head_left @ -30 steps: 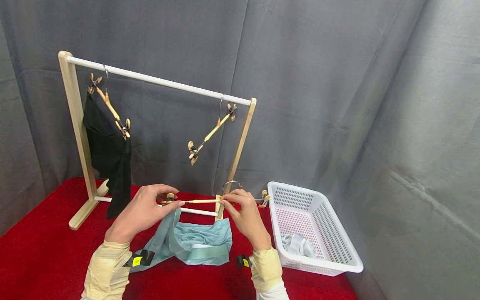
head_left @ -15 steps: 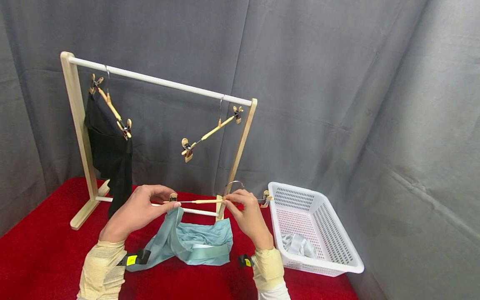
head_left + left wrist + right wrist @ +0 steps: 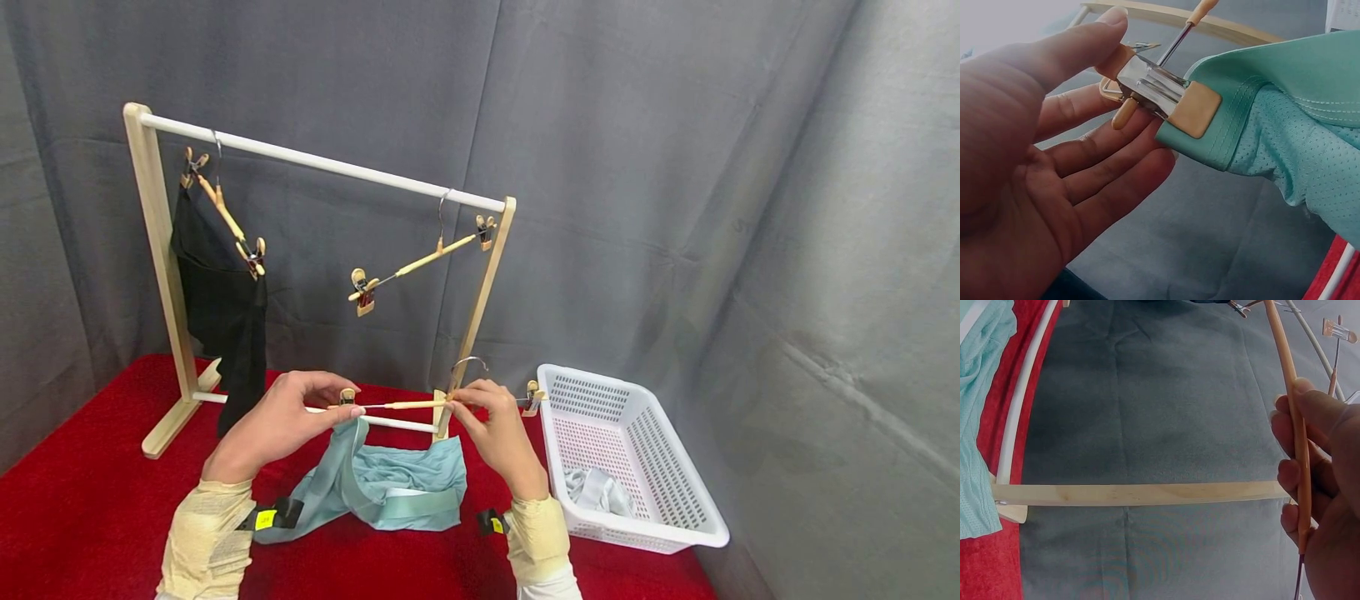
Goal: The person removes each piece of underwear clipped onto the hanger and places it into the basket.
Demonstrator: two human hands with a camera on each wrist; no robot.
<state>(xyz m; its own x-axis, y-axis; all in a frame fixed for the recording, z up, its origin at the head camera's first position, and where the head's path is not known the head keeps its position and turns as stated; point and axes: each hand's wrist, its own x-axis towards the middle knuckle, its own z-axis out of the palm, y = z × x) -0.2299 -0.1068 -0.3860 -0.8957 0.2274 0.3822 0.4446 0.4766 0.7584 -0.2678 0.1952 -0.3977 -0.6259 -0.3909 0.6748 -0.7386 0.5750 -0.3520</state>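
My left hand (image 3: 281, 417) pinches the left clip (image 3: 1194, 109) of a wooden clip hanger (image 3: 408, 405), thumb and index finger on its levers. The clip's pad lies on the waistband corner of a teal mesh garment (image 3: 1329, 150), which droops from there onto the red cloth. In the right wrist view my right hand (image 3: 1329, 462) holds the hanger's wooden bar (image 3: 1291, 369), with the thumb on one side and fingers curled on the other. The hanger's right clip (image 3: 532, 398) has no cloth in it. The metal hook (image 3: 470, 363) points up.
Behind my hands stands a wooden rack with a white rail (image 3: 322, 162). A black garment (image 3: 217, 292) hangs there on a clip hanger, left of a bare clip hanger (image 3: 420, 262). At right, a white basket (image 3: 637, 533) contains a light grey garment (image 3: 596, 490).
The bare hanger on the rail has turned, its near clip swinging left. My hands and the held hanger have shifted slightly; the left forearm sits a little farther left.
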